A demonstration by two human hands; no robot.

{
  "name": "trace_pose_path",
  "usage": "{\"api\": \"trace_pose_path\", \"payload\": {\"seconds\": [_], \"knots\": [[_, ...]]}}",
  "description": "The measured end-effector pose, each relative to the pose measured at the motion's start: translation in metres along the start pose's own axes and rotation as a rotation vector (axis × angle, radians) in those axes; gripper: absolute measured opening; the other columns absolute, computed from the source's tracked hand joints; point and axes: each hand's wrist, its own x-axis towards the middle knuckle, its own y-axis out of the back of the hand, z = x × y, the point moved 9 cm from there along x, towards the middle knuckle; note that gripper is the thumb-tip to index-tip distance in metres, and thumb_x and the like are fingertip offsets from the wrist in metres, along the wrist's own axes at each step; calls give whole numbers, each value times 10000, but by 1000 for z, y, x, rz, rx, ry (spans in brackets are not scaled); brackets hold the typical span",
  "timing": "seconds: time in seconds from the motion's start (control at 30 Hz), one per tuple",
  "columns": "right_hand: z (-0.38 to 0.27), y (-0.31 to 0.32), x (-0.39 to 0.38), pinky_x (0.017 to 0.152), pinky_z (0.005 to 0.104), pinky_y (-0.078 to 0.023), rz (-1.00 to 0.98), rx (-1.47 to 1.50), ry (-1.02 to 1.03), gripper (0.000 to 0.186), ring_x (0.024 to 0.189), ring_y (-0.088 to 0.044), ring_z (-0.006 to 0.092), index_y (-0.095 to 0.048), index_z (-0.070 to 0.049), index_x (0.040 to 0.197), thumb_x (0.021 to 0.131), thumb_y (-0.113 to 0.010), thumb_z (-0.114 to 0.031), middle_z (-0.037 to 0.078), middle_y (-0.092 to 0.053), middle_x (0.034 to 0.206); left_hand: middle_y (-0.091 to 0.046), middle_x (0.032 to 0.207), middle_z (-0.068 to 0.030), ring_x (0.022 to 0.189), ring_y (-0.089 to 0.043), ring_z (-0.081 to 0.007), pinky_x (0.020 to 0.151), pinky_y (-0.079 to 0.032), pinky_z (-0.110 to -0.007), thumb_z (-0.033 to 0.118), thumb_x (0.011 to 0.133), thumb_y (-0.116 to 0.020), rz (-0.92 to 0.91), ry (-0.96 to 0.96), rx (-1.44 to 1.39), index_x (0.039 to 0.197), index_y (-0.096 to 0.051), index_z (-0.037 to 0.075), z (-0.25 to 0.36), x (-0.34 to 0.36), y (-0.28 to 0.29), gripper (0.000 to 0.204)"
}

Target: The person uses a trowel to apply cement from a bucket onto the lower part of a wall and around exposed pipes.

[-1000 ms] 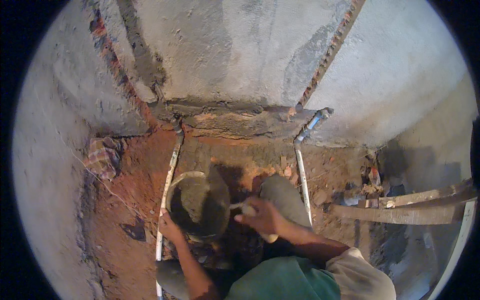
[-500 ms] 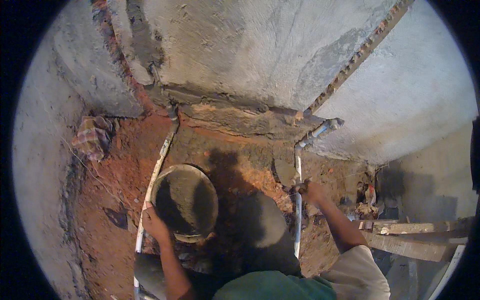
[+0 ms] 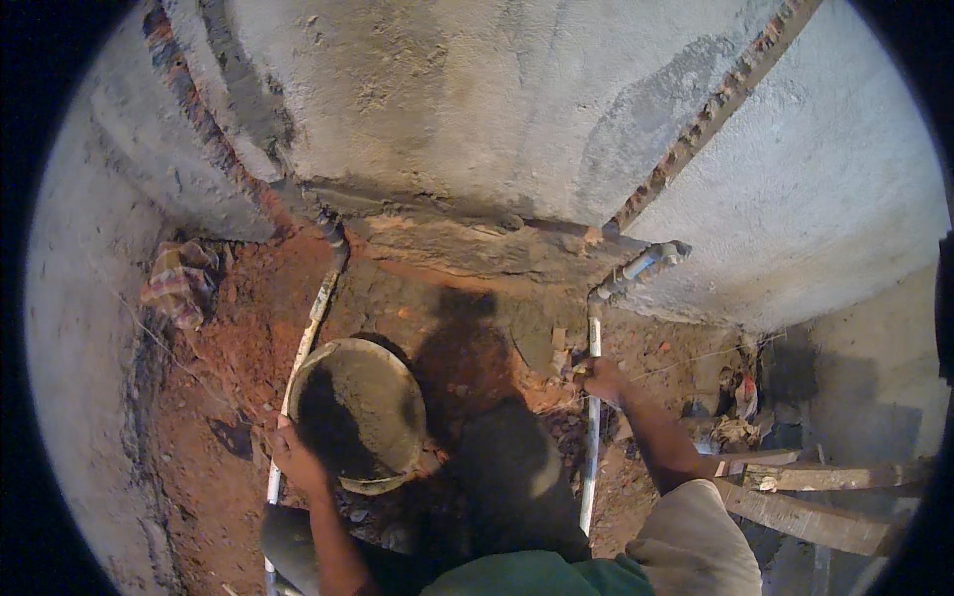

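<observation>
In the head view, the round tub (image 3: 373, 487) sits on the ground just to the right of the left hand (image 3: 295, 457). Its side comes right up by the fingers. From the right hand (image 3: 602, 381) the tub is well off to the left, and a bit closer to the person's body. So the left hand is much nearer to it. The tub is round, so it has no long way to point. Grey mix (image 3: 383, 407) lies in it.

The right hand is closed on the handle of what looks like a trowel (image 3: 537, 348). The trowel's long way goes out from that hand to the left and a little ahead, and its flat grey end is hard to tell from the ground.

The left hand is bent by the tub's edge and the left white pipe (image 3: 303, 356). I cannot tell if it grips the edge, grips the pipe or just rests there. This pipe runs ahead of the left hand, leaning to the right. The right white pipe (image 3: 590, 462) passes under or right beside the right hand. Both pipes go toward the wall (image 3: 447, 99) ahead of the hands.
</observation>
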Motion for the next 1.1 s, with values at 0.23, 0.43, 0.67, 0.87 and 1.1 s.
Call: {"api": "trace_pose_path", "payload": {"seconds": [0.23,0.43,0.67,0.87,1.1], "knots": [[37,-5,45,733,437,-484,10,-300,-63,468,820,-624,358,-621,-70,1045,764,-618,-444,222,-636,832,-380,652,1,620,-322,-118,553,-290,-295,307,938,-494,-64,65,19,670,-446,-15,-17,3,-9,421],[-25,-1,7,726,448,-499,99,-205,-49,456,824,-631,357,-595,-129,1113,793,-584,-454,196,-645,847,-383,636,-18,619,-328,-137,565,-303,-309,306,940,-489,-64,58,67,675,-438,-14,-15,1,-3,419],[-31,7,23,682,456,-501,279,-231,-28,386,744,-622,380,-586,-62,1068,795,-590,-336,212,-632,770,-338,606,-10,609,-314,-132,556,-290,-308,317,942,-486,-58,47,114,630,-399,10,-3,-1,-7,446],[-39,15,7,677,477,-497,359,-295,-46,418,776,-617,385,-531,-91,1158,827,-556,-345,197,-627,881,-331,603,-7,593,-289,-125,537,-272,-304,293,946,-483,0,-14,5,617,-372,7,19,-9,-6,450],[-40,45,-19,631,491,-467,499,-262,174,331,708,-587,414,-552,-51,1028,831,-560,-316,223,-598,865,-323,600,-9,598,-281,-125,526,-268,-309,287,948,-485,-48,-57,42,613,-364,0,29,-11,-9,457]]}}
